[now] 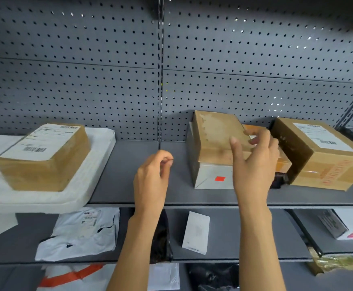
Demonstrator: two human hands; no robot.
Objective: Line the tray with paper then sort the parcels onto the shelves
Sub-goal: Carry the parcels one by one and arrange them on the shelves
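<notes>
A grey pegboard wall [87,80] is backing a run of grey metal shelves, and a slotted upright [160,70] is dividing the bays. On the upper shelf [133,181], a taped brown box [43,156] bearing a white label is sitting on a flat white padded parcel [93,164] at the left. To the right, a worn brown carton [215,137] is lying on top of a pale grey box [209,175] with a red sticker, just beside an orange packet [284,162] and a larger labelled cardboard box [326,156] that is crowding it from the right. The right hand [255,160] is reaching up with its fingers loosely spread at the worn carton's right edge, the grip released rather than closed around it. The left hand [152,177] is hovering over bare shelf, fingers curling inward with thumb meeting fingertip, holding nothing visible. On the lower shelf [224,234], a crumpled white poly mailer [81,232], a glossy black bag [160,238] and a slim white packet [196,232] are lying apart.
</notes>
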